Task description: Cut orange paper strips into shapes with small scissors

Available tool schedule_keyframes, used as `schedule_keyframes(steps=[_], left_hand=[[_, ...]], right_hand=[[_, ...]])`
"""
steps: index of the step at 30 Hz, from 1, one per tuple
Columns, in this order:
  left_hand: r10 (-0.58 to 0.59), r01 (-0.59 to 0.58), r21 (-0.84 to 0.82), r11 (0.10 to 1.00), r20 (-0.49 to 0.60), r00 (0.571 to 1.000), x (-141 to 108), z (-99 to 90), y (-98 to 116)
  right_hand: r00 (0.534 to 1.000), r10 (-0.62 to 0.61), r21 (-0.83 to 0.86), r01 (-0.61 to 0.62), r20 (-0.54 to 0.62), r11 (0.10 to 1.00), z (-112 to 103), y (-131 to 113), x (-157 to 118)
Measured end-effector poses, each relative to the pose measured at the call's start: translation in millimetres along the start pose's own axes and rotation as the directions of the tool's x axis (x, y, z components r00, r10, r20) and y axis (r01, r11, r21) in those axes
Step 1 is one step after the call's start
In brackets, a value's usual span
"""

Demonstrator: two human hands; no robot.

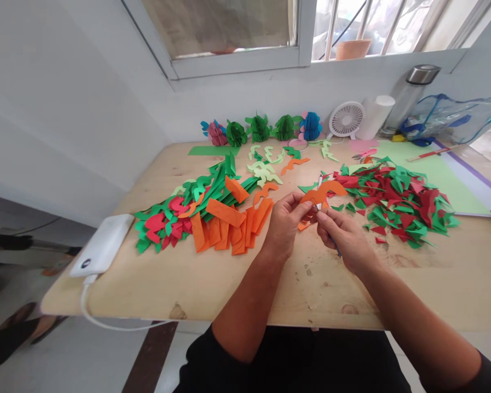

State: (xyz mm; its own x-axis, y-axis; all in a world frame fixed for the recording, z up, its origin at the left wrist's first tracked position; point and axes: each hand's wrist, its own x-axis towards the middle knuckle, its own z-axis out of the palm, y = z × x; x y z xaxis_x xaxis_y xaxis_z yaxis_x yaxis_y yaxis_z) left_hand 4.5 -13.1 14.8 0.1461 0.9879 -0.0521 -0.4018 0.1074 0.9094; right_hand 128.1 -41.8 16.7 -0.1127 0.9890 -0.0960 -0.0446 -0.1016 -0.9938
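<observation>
My left hand (285,221) pinches an orange paper piece (329,190) with a wavy cut edge, held just above the table. Closed around a pair of scissors (319,206), my right hand (347,237) is close beside the left. The scissors' blades meet the orange paper, and a dark blue bit of handle shows below my fingers. A small orange scrap (305,225) is under my hands. Left of them lie folded orange paper strips (237,232); to the right spreads a heap of red and green paper scraps (405,202).
Green and red cut shapes (167,221) lie at the left, near a white power bank (102,245) with a cable. Honeycomb paper figures (259,128) line the wall. A small fan (347,120), a glass bottle (409,98) and a clear bag (454,120) stand at the back right.
</observation>
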Motion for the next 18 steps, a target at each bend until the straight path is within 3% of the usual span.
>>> schedule_keyframes(steps=[18], left_hand=[[-0.009, 0.009, 0.008, 1.000, -0.003, 1.000, -1.1, 0.6, 1.6]], right_hand=[[1.000, -0.013, -0.014, 0.012, -0.007, 1.000, -0.1, 0.5, 0.0]])
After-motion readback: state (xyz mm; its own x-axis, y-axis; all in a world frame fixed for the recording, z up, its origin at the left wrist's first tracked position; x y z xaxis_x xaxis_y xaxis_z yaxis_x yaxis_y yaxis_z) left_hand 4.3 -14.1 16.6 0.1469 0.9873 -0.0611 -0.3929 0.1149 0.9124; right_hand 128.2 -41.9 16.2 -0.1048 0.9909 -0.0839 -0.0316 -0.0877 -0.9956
